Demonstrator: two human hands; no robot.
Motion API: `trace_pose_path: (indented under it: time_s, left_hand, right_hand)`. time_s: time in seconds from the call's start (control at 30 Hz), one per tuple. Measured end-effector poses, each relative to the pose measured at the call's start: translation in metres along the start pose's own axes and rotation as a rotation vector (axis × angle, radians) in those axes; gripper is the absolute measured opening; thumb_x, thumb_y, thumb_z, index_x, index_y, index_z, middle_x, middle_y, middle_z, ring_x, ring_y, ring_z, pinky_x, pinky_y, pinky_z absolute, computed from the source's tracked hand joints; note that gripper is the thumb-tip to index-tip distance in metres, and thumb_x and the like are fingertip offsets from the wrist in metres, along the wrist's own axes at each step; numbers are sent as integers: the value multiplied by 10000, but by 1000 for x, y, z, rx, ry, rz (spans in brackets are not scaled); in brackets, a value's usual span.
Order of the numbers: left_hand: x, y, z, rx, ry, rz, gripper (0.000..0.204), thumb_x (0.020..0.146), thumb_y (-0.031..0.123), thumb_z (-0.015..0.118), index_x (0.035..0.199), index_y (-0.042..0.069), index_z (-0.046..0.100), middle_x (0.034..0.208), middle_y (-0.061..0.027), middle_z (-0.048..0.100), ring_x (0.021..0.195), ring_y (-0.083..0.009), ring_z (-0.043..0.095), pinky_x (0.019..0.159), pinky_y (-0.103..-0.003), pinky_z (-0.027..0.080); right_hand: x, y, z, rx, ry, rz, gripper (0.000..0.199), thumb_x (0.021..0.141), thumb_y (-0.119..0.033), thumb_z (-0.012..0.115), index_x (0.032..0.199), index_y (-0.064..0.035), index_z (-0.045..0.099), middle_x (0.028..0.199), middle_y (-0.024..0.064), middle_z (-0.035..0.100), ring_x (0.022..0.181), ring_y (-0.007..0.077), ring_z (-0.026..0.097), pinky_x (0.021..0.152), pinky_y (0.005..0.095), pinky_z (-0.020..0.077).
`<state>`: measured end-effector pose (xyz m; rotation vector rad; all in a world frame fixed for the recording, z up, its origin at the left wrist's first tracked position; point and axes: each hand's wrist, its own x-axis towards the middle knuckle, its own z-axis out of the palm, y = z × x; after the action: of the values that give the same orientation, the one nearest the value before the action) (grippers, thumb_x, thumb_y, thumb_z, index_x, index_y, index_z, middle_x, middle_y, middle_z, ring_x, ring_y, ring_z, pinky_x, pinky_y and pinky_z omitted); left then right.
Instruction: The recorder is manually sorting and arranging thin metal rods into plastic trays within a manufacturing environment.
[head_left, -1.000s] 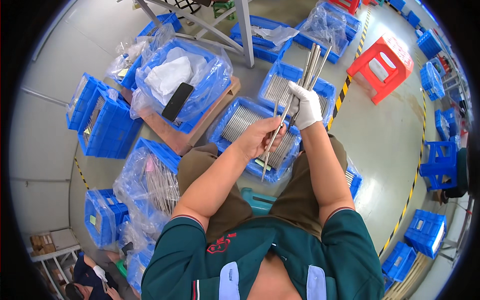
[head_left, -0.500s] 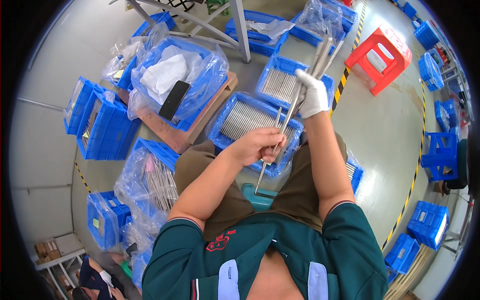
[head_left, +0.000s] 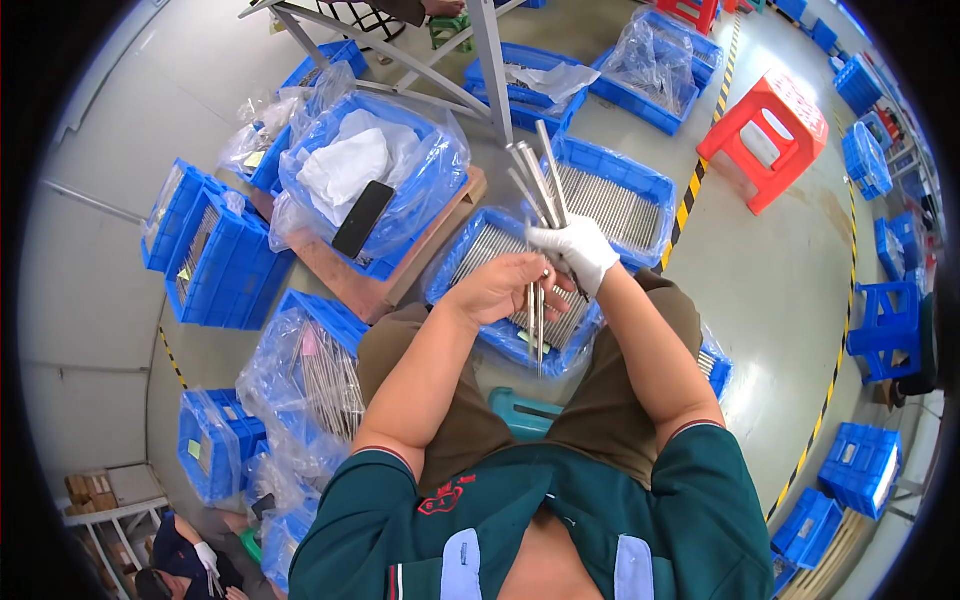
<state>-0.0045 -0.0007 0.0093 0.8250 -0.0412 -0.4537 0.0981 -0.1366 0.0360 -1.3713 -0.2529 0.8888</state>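
A bundle of shiny metal rods (head_left: 538, 180) stands tilted between my hands, its far ends fanned apart. My right hand (head_left: 582, 252), in a white glove, is closed round the bundle at its middle. Just nearer to me, my bare left hand (head_left: 500, 288) has thumb and fingers about the lower ends of the rods, which stick out below it. Under both hands is a blue crate (head_left: 437, 283) lined with clear plastic, holding rows of metal rods. Another blue crate (head_left: 668, 200) of rods in rows sits behind it, to the right.
A lined blue crate (head_left: 455, 160) with white cloth and a black phone (head_left: 364, 219) rests on a wooden pallet (head_left: 335, 275) at left. Bagged long rods (head_left: 330, 385) lie nearby. A red stool (head_left: 740, 140) stands at right; a metal table leg (head_left: 492, 75) is ahead. Another person (head_left: 190, 560) is at lower left.
My right hand has come nearer and to the left with the rods, which stand more upright. My left hand has shifted slightly. The crate behind is less covered.
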Motion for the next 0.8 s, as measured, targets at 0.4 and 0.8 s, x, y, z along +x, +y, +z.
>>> trace_pose_path:
  time_s: [0.4, 0.8]
  left_hand:
    - [-8, 0, 9, -83, -8, 96, 332, 902, 347, 559, 925, 16, 576, 1078, -117, 539, 854, -190, 594, 707, -342, 521]
    - [-3, 11, -14, 218, 512, 265, 232, 910, 247, 556, 863, 28, 621, 708, -21, 555, 652, -117, 536, 609, -261, 451]
  right_hand:
    - [10, 4, -5, 253, -77, -11, 155, 776, -98, 680, 726, -66, 537, 513, -28, 411, 399, 69, 342, 376, 229, 225]
    - [4, 1, 8, -458, 117, -149, 217, 836, -226, 598, 856, -11, 583, 590, 49, 569, 486, 107, 531, 457, 253, 418]
